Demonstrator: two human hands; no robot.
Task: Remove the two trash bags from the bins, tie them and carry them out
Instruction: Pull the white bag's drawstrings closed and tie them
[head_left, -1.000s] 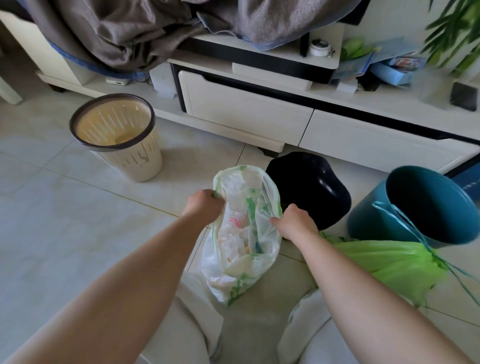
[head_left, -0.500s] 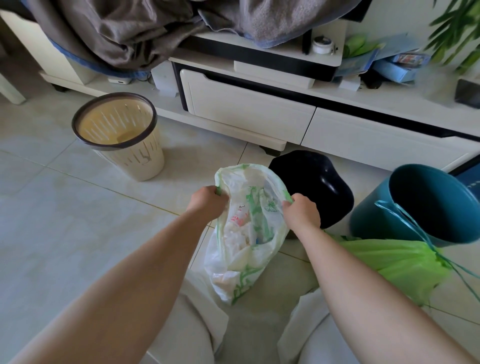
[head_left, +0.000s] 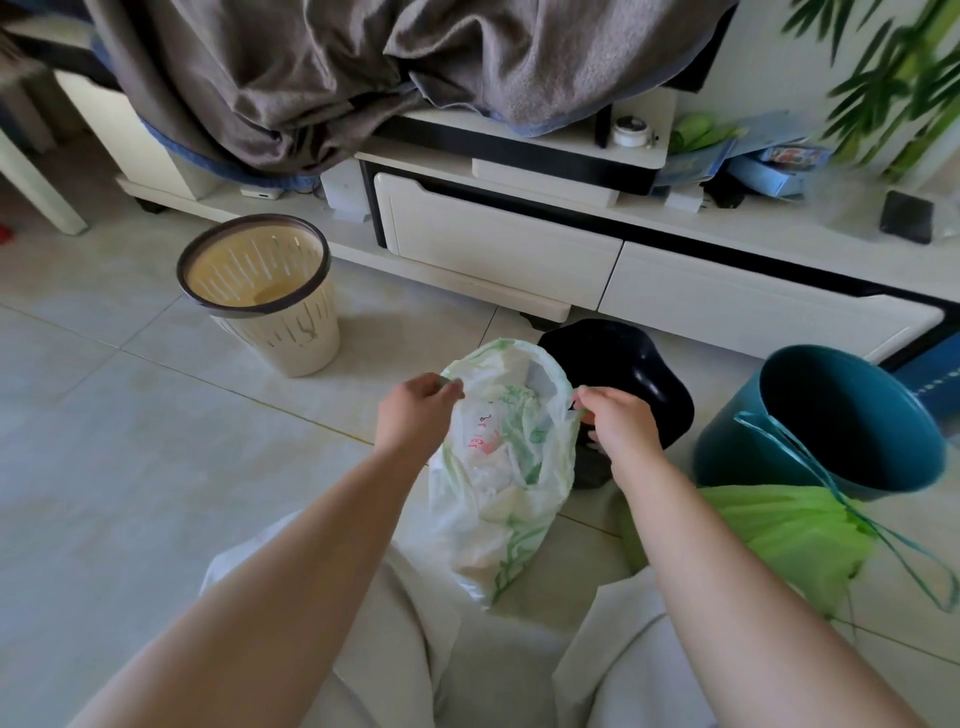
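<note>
A white trash bag with green print (head_left: 506, 483) stands on the floor between my knees, full of crumpled rubbish, its mouth open. My left hand (head_left: 415, 413) pinches the bag's left rim. My right hand (head_left: 615, 418) pinches the right rim. A green trash bag (head_left: 779, 535) lies on the floor at the right, a teal drawstring trailing from it. Behind it a teal bin (head_left: 831, 421) stands tilted with no bag inside. A cream slotted bin (head_left: 265, 291) with a dark rim stands at the back left, also without a bag.
A black stool (head_left: 628, 374) sits just behind the white bag. A low white cabinet (head_left: 498, 244) with drawers runs along the back, draped with grey cloth (head_left: 322, 67). Pale floor tiles (head_left: 130, 441) stretch to the left.
Both hands have loosened from fists to pinches on the bag's rim and spread apart, widening the bag's mouth. The view has tipped slightly downward.
</note>
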